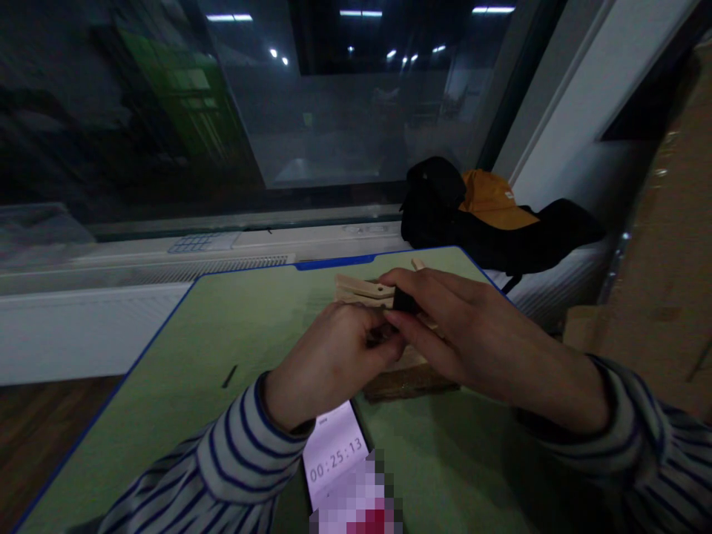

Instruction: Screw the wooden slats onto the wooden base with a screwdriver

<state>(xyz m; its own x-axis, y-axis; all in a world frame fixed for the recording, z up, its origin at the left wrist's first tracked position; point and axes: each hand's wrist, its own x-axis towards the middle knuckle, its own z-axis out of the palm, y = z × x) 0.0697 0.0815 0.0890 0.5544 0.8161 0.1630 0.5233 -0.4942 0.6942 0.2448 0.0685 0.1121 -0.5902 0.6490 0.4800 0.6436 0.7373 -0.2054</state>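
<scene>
- We keep left hand (334,352) and right hand (464,317) together; right pinches dark block (403,300), left's grip hidden.
- Wooden piece (356,286): just beside dark block, over tabletop (267,311).
- We judge work underway; completed portion and remainder unclear.

Phone screen (337,449): digits (336,460) "00:25:13"; small line (323,421) above, illegible. Orange cap (489,202): white tag (509,196), too small to read.

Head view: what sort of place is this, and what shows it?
Probably an indoor room, perhaps a workshop or office: a green table near a white radiator, with a large window beyond.
</scene>
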